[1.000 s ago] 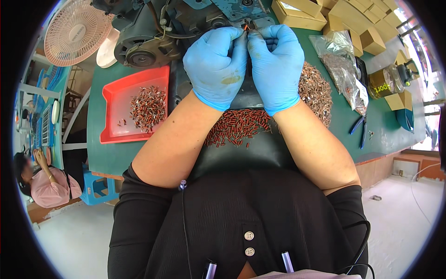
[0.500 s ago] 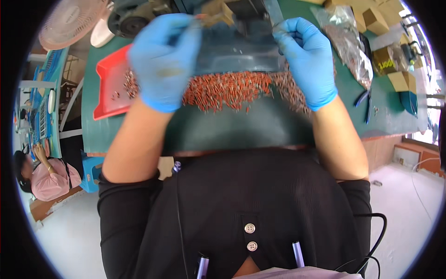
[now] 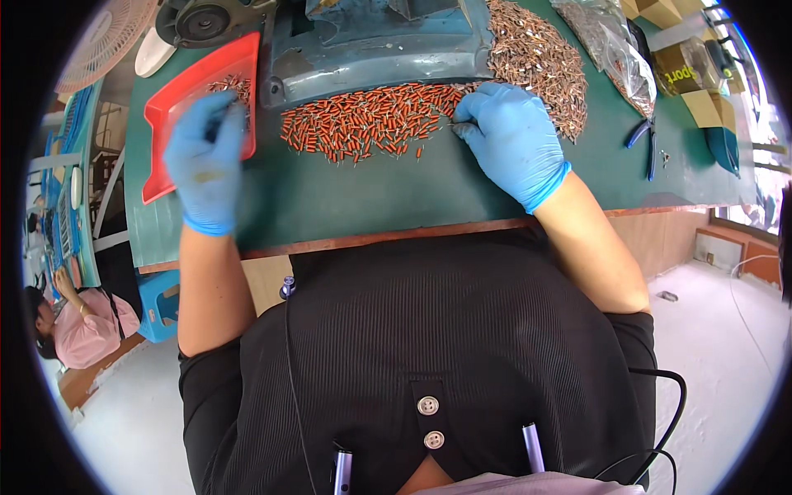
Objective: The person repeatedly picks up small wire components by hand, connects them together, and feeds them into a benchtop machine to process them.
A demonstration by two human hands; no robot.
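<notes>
My left hand (image 3: 205, 165), in a blue glove, is over the red tray (image 3: 157, 144). Its fingers curl toward the thumb, but motion smears their tips, so a hold cannot be made out. In the tray lies a small heap of brownish parts (image 3: 231, 85). My right hand (image 3: 513, 140), also gloved in blue, rests by the right end of a spread of small orange cylinders with thin metal leads (image 3: 355, 124). Thumb and fingers are pinched together there; whatever is between them is too small to name.
A blue-grey machine housing (image 3: 379, 70) stands behind the orange cylinders. Right of it is a large heap of brown parts (image 3: 540, 66). Farther right are a clear plastic bag (image 3: 615, 62), blue-handled pliers (image 3: 650, 148) and cardboard boxes (image 3: 711, 111). A person in pink (image 3: 91, 334) sits far left.
Both hands have come down from in front of the machine. My left hand has moved left to the tray; my right hand has moved slightly left to the orange cylinders. The view has shifted.
</notes>
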